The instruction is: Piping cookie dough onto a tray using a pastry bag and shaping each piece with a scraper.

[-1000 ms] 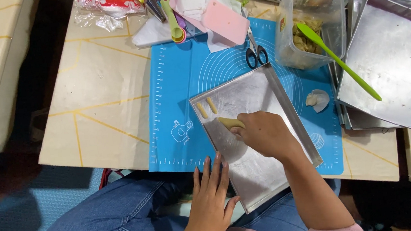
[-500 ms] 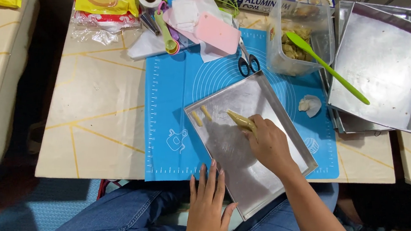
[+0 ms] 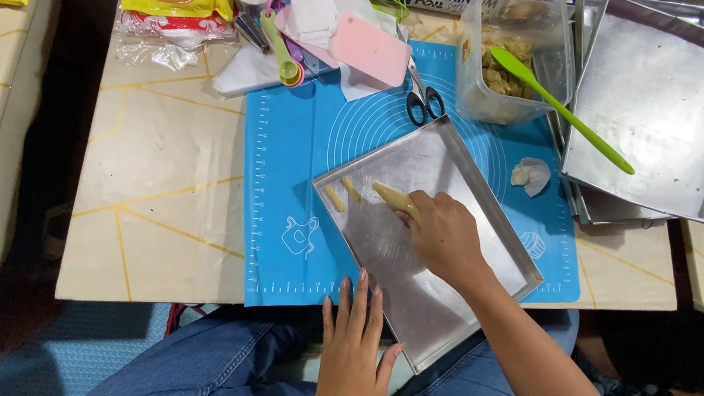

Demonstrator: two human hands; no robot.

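On the baking tray — right hand grasping a dough stick, laying it beside two sticks; left hand open, steadying the tray's near edge — next piece likely goes alongside.

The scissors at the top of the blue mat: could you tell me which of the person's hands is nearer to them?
Right. The right hand is on the baking tray just below the scissors; the left hand rests at the tray's near edge, farther away.

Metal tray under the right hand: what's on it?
On the metal tray lie two short pale dough sticks near its far left corner. The right hand holds a third piece against it. Whatever lies beneath the hand is hidden.
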